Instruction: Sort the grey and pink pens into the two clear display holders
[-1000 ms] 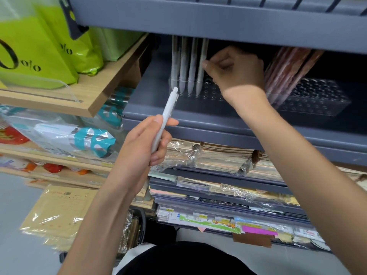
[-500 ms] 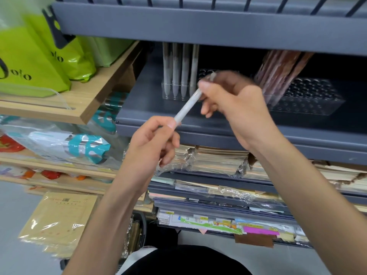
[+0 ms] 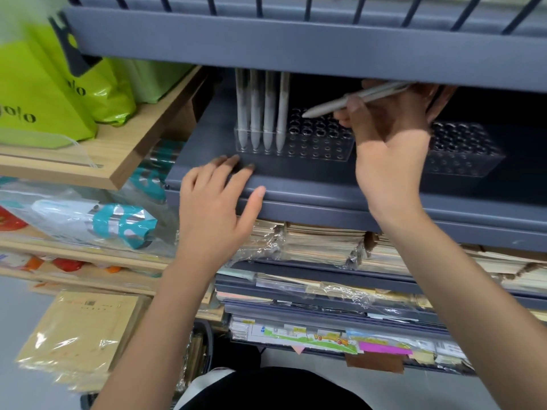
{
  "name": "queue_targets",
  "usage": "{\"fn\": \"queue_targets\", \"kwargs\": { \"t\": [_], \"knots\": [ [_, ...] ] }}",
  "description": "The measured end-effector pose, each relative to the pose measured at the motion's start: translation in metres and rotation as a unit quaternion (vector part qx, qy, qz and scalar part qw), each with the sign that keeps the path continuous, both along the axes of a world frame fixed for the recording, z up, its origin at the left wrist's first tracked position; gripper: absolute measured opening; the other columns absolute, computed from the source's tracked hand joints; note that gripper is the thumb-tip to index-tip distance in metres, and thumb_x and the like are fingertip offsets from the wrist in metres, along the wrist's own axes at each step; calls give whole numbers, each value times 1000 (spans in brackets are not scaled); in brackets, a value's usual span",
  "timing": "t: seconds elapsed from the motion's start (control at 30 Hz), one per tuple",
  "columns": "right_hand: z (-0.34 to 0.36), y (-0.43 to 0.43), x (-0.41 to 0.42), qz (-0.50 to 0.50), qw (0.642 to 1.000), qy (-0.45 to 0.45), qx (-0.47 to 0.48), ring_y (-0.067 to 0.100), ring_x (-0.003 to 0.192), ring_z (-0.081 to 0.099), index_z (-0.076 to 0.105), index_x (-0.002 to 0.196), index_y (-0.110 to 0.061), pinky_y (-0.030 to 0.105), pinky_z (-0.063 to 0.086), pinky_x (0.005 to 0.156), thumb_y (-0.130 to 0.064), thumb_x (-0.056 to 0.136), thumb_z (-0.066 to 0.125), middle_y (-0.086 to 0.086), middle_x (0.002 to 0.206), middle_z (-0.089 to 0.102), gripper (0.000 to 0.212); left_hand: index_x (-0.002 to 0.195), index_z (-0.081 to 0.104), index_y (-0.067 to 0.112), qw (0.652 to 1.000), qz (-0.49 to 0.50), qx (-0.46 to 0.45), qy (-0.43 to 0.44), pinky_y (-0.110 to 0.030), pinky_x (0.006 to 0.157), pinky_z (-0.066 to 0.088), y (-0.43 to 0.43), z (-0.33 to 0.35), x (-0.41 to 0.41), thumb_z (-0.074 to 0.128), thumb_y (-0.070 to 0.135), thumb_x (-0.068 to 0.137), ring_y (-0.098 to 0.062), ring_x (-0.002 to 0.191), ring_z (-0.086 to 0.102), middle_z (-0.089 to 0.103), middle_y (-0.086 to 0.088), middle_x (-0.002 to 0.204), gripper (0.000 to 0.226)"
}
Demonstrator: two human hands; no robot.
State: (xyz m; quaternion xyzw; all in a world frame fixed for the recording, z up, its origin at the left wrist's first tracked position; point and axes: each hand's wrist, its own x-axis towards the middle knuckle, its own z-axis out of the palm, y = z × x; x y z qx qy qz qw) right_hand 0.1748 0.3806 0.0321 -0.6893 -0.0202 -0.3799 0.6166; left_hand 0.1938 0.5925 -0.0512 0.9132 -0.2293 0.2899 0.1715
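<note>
Resting on the front lip of the dark grey metal shelf (image 3: 296, 199), the left hand (image 3: 219, 202) lies open with its fingers spread, holding nothing. At its 1 o'clock, 4 slim grey plastic pens (image 3: 260, 113) stand upright at the left end of the clear perforated acrylic holder (image 3: 325, 149). The right hand (image 3: 390, 149) is the nearer one and pinches a 5th grey pen (image 3: 349, 100). The pen's long axis runs from 2 to 8 o'clock, and its tip hangs over free holes at that hand's 10 o'clock. The pen likely needs tilting upright before lowering.
</note>
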Motion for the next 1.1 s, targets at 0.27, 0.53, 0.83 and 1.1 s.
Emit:
{"fn": "queue_targets", "kwargs": {
  "t": [0.27,0.53,0.83,1.1],
  "knots": [
    [7,7,45,-116,963,83,-230,29,88,68,52,73,-30,41,50,88,-23,96,53,11,92,73,24,115,73,11,987,2,-57,-149,-41,97,39,-6,-25,11,49,36,100,-24,118,63,71,-4,122,38],
    [15,7,72,-131,919,113,-354,32,125,49,55,127,1,25,22,102,-20,101,45,19,130,57,35,110,75,11,977,11,-76,-196,-41,93,41,-8,-32,17,52,32,97,-22,113,66,73,-2,118,33],
    [13,3,95,-103,882,253,-384,34,123,49,46,136,-10,32,37,95,-28,99,49,18,136,51,41,108,75,12,974,16,-88,-209,-39,93,40,-9,-33,19,52,31,96,-21,111,67,73,-1,116,32],
    [10,1,98,-57,905,233,-351,29,111,57,54,130,-13,30,44,88,-21,92,53,13,125,60,38,109,75,12,975,13,-85,-205,-39,92,40,-9,-33,19,52,31,97,-21,112,66,73,-1,117,33]
  ]
}}
